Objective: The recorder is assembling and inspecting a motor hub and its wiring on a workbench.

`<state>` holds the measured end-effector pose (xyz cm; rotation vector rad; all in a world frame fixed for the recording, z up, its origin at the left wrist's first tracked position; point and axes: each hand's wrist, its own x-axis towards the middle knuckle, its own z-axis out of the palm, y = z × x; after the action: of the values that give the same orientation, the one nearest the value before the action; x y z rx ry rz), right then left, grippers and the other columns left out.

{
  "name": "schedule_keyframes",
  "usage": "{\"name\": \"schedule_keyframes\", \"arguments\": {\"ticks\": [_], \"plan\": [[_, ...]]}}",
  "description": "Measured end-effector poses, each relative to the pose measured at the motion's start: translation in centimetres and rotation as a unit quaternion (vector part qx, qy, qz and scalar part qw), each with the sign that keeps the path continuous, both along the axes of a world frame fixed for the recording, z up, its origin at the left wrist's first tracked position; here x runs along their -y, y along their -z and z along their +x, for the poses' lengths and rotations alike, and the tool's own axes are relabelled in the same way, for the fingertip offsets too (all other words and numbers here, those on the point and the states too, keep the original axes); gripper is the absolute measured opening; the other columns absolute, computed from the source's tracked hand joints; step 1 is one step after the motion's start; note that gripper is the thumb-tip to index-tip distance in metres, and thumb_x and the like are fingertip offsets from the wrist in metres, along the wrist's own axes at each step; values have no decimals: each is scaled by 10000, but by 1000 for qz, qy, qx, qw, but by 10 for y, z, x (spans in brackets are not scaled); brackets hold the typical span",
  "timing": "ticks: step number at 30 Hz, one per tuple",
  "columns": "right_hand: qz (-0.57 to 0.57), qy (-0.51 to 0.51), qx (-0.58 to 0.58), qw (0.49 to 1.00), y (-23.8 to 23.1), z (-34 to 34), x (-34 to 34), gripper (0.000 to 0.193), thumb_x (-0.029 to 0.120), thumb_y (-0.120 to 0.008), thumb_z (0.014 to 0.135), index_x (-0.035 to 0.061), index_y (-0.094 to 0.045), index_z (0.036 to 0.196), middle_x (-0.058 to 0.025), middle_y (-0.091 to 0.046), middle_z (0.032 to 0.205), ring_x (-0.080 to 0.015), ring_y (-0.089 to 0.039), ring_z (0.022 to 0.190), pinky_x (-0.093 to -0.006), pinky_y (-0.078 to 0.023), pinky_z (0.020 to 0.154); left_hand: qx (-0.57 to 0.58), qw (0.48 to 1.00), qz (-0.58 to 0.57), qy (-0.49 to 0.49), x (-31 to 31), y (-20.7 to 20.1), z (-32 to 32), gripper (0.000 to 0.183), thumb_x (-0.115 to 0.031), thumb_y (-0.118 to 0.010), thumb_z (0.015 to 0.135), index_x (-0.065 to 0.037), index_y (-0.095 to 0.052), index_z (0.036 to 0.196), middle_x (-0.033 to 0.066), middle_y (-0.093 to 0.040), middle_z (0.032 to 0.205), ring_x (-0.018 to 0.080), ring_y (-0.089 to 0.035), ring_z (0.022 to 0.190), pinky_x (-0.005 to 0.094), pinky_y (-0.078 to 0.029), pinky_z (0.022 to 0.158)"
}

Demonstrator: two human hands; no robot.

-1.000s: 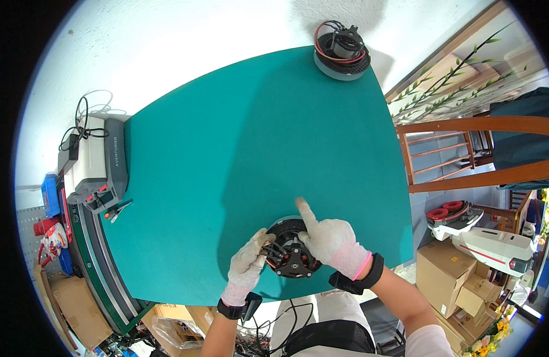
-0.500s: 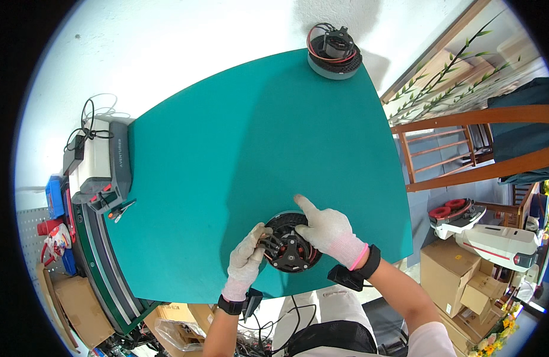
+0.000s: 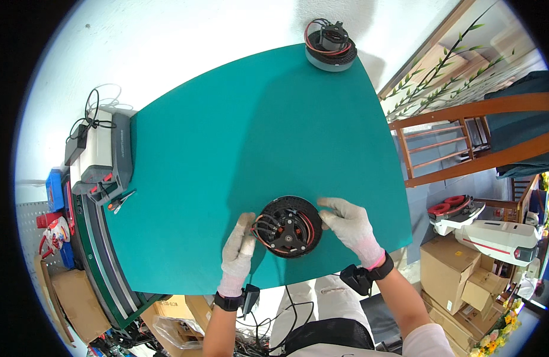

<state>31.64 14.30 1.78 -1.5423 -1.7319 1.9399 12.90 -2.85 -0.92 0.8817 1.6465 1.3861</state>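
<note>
A round assembly (image 3: 288, 239) lies on the green table top (image 3: 185, 178) in front of me. It has a ridged black ring, a dark three-armed bracket in the middle, and red and black wires inside. My left hand (image 3: 238, 250), in a pale glove, is at its left edge beside the black wire loops (image 3: 263, 226), thumb and fingers apart. At the right rim is my gloved right hand (image 3: 353, 229), its fingers and thumb spread, the tips at or close to the ring. A similar assembly (image 3: 332, 50) with coiled red wire stands at the far corner.
A grey and white case (image 3: 108, 157) with black cable on it stands at the left edge, near small orange-handled tools (image 3: 121, 202). Wooden chair-like rails (image 3: 441, 146) and cardboard boxes (image 3: 447, 268) are to the right. Black cables (image 3: 293, 309) hang below the table's near edge.
Both hands have drawn outward from the assembly's middle to its sides, leaving the bracket and wires more exposed. The assembly sits slightly higher in view, and the whole view has shifted a little.
</note>
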Motion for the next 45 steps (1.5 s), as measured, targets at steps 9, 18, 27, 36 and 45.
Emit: {"name": "schedule_keyframes", "arguments": {"ticks": [9,18,27,36,45], "plan": [[51,25,-52,997,41,29,57,433,139,-554,864,13,-471,1271,-134,-583,1068,-184,-597,901,-285,-474,767,50,985,-160,-31,11,5,12,415,-196,-479,925,8,-451,1285,148,-469,1313,220,-428,1227,314,-307,1031],[-46,121,-150,980,41,17,65,461,116,-448,928,-32,-328,1349,-118,-502,1252,-160,-583,981,-272,-532,755,107,987,-73,-94,15,18,30,349,-45,-505,890,-26,-510,1239,118,-490,1275,201,-461,1177,299,-345,1008],[-72,144,-171,972,40,14,61,451,145,-469,935,-17,-356,1340,-80,-578,1109,-137,-607,889,-267,-535,762,145,986,-15,-86,10,14,27,342,-40,-479,911,-29,-496,1252,100,-477,1262,176,-464,1158,276,-367,980],[-57,125,-168,976,44,15,65,453,143,-472,933,2,-358,1348,-71,-580,1095,-132,-610,874,-264,-531,756,28,997,8,-78,13,28,25,332,-34,-479,909,-23,-503,1241,96,-511,1233,178,-485,1139,279,-375,976],[-49,126,-134,982,39,15,71,481,116,-441,921,-10,-311,1367,-131,-472,1281,-154,-569,976,-286,-523,770,7,996,-21,-81,20,38,22,298,-70,-506,915,-41,-538,1210,97,-538,1230,177,-504,1129,273,-384,963]]}}
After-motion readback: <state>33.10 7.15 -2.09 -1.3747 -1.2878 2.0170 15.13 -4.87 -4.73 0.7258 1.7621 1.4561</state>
